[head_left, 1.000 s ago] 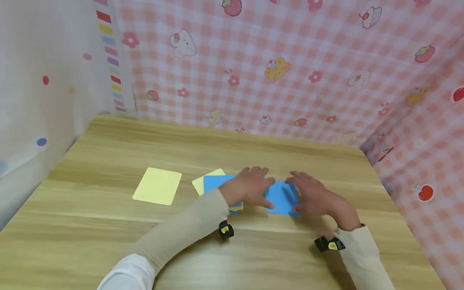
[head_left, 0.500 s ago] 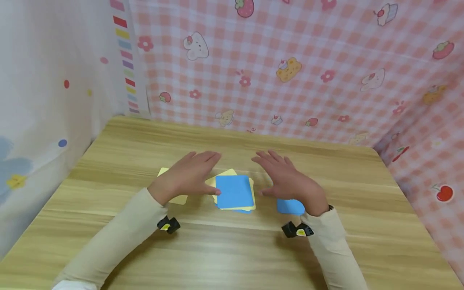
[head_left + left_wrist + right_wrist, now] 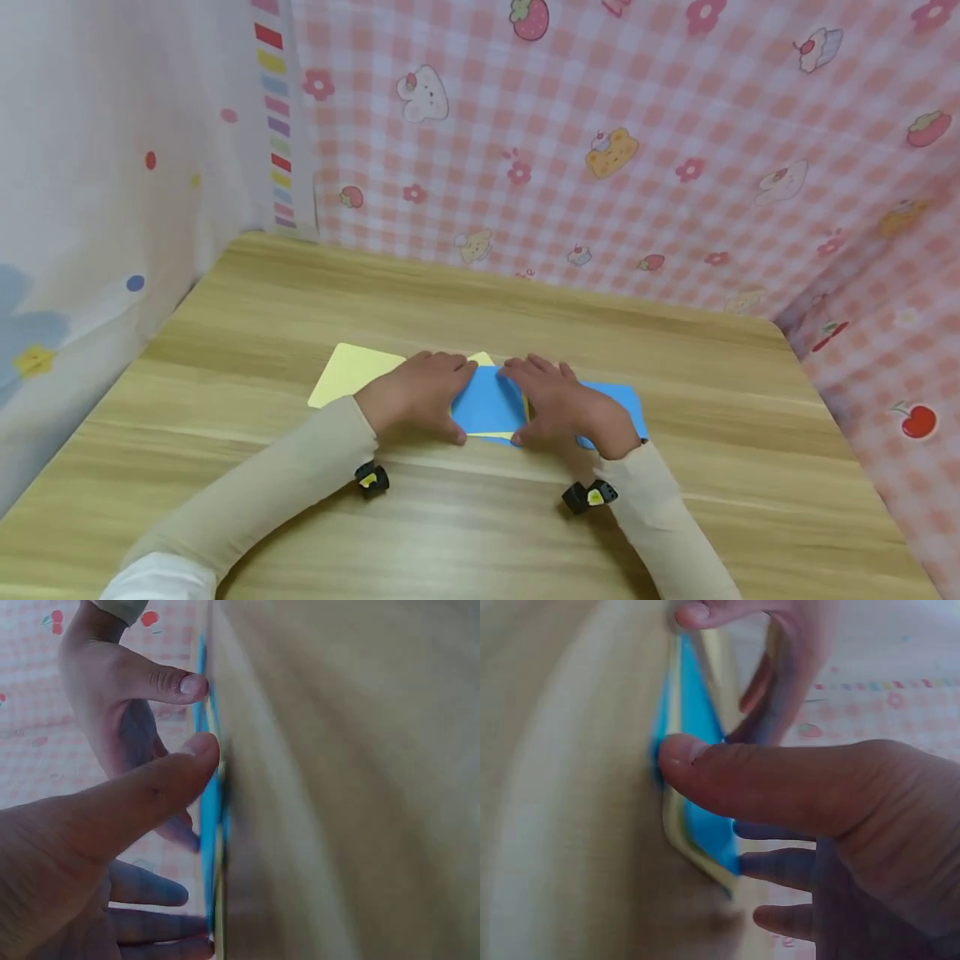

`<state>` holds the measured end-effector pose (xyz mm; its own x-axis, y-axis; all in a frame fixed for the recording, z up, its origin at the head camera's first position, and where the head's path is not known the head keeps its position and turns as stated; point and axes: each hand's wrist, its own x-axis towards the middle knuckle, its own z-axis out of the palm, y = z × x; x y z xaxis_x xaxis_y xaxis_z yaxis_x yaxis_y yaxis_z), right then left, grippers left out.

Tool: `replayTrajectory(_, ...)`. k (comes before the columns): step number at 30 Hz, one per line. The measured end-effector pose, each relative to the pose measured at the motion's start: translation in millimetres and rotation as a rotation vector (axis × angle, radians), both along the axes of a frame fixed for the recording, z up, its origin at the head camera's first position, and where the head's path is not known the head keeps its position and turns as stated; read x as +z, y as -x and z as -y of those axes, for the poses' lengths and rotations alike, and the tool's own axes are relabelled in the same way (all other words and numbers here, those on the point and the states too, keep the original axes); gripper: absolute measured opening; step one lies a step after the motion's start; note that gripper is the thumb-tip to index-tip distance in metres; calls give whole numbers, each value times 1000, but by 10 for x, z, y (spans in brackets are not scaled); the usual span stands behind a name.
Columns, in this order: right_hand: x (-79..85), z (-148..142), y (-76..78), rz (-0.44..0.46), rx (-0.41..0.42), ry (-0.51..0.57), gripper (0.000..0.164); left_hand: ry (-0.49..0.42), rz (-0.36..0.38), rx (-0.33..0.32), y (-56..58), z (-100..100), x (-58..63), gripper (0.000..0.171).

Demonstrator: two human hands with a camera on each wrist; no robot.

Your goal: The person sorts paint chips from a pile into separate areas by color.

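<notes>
Neither hand is wrapped round anything: the left hand [image 3: 423, 392] and right hand [image 3: 558, 408] have thumbs and fingers extended, set against the pile of blue and yellow cards [image 3: 487, 400] at nine and three o'clock. Half a second ago both hovered spread apart on either side; now they have come in, so the pile is hemmed between them. That contact looks like sideways pressure — the right wrist view, though blurred, shows the three o'clock edge bowed up off the table [image 3: 465, 533].

The layers remain askew: blue on top, a yellow corner jutting at twelve o'clock, yellow and blue edges showing at six. So the pile seems confined but not yet even.

The single yellow card [image 3: 352, 372], more exposed than before, lies just past nine o'clock of the pile; the single blue card [image 3: 624, 397] lies at three, partly under the right wrist — both outside it.
</notes>
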<state>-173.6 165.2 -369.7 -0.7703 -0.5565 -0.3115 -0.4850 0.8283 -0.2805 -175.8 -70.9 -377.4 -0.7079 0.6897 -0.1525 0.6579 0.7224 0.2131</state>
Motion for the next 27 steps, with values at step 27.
replayTrajectory(27,499,-1238,-275,-80,-114,165,65,-53,-75,-105,62,-1268,401,86)
